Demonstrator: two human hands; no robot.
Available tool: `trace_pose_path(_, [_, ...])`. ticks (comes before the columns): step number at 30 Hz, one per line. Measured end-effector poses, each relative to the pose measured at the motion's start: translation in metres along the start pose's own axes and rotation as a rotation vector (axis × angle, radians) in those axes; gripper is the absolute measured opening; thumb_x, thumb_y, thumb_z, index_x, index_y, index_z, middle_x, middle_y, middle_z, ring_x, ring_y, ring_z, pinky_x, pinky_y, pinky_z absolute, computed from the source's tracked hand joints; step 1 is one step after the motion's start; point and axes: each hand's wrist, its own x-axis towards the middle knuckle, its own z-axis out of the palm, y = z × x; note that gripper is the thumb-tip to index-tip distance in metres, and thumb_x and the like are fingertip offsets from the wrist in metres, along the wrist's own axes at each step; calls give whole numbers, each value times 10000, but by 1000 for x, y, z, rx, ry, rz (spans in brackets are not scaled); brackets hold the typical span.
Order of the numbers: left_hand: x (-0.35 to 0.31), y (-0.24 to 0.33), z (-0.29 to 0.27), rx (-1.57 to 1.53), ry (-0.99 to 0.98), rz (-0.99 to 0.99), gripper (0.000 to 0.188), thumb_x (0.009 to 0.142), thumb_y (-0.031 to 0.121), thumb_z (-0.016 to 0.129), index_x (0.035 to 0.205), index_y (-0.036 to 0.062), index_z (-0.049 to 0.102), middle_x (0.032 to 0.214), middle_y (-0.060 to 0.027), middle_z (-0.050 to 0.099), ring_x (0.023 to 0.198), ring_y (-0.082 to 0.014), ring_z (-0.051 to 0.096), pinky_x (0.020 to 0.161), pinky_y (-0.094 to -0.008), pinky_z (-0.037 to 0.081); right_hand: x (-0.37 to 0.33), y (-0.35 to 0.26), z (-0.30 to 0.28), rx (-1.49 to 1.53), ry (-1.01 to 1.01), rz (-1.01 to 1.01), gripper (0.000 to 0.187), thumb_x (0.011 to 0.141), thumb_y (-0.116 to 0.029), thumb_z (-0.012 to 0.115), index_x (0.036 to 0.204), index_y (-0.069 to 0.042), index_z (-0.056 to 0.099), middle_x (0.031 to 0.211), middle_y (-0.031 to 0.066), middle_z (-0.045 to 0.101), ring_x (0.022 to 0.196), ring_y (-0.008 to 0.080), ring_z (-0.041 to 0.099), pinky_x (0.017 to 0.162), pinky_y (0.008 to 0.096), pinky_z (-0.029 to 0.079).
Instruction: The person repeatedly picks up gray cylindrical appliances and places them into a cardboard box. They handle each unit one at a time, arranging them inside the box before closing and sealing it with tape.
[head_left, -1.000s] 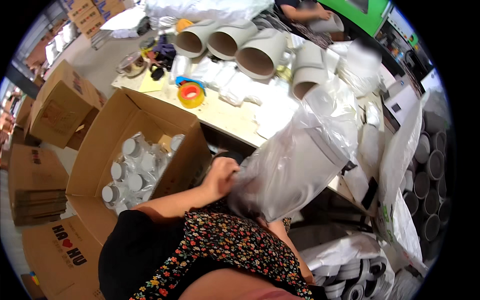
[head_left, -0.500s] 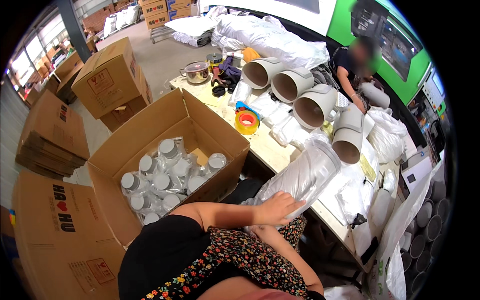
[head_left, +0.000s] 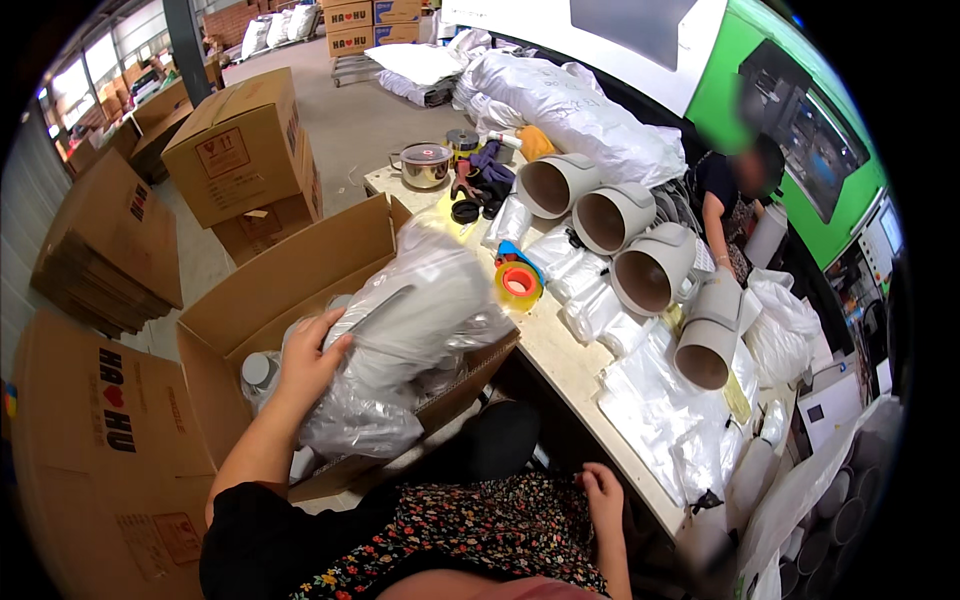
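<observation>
My left hand (head_left: pixel 312 358) grips a clear plastic bag with a large grey cylindrical container (head_left: pixel 415 310) inside. This bagged container lies tilted over the open cardboard box (head_left: pixel 225 350) and hides most of what is in it. Beside my wrist, a grey-lidded clear-wrapped container (head_left: pixel 260 370) shows in the box. Close to the table's near edge, my right hand (head_left: pixel 602 495) hangs low with its fingers loosely bent and apart, and nothing shows in it.
Several grey cylinders (head_left: pixel 640 275) lie on the table (head_left: pixel 560 350) beside a tape roll (head_left: pixel 518 285), a lidded steel pot (head_left: pixel 425 165) and clear bags (head_left: pixel 655 390). Cartons (head_left: pixel 235 150) stand at left. A co-worker (head_left: pixel 735 190) handles a grey cylinder across the table.
The bagged container has moved left from the table's edge to over the box, with my left hand on it. My right hand has let go and now hangs apart at the right.
</observation>
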Motion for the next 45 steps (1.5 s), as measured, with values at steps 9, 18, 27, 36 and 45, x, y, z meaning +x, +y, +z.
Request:
trace_pose_path(9, [81, -113, 155, 642, -524, 76, 168, 729, 169, 604, 854, 68, 651, 878, -144, 638, 837, -307, 600, 700, -415, 488, -20, 4, -3, -261, -36, 75, 212, 841, -142, 604, 1019, -27, 618, 893, 100, 640, 792, 173, 610, 718, 281, 472])
trace_pose_path(18, [71, -174, 288, 734, -922, 320, 247, 799, 151, 490, 930, 96, 692, 987, -122, 650, 903, -295, 620, 761, -387, 502, -61, 16, -28, -353, 16, 224, 180, 834, -121, 605, 979, -18, 628, 879, 108, 640, 793, 179, 613, 717, 275, 474])
trace_pose_path(27, [86, -139, 344, 791, -868, 217, 278, 840, 196, 451, 1016, 165, 663, 1112, -57, 598, 1126, -244, 487, 908, -402, 383, -54, 37, -43, -331, 70, 230, 167, 819, -114, 615, 955, -18, 629, 878, 122, 636, 818, 208, 612, 750, 291, 474])
trace_pose_path(36, [37, -98, 326, 341, -771, 160, 248, 741, 188, 601, 969, 94, 634, 1022, -153, 584, 929, -337, 565, 805, -409, 465, 92, 18, -108, 761, 430, 70, 347, 939, -319, 450, 1017, 12, 522, 794, 83, 585, 699, 180, 564, 676, 288, 469])
trace_pose_path(45, [15, -65, 242, 29, -640, 153, 176, 774, 158, 575, 904, 62, 645, 866, -142, 620, 835, -321, 588, 723, -392, 472, 291, 29, -206, 1308, 754, 67, 412, 895, -406, 519, 1012, -11, 515, 922, 120, 598, 896, 281, 593, 850, 414, 499])
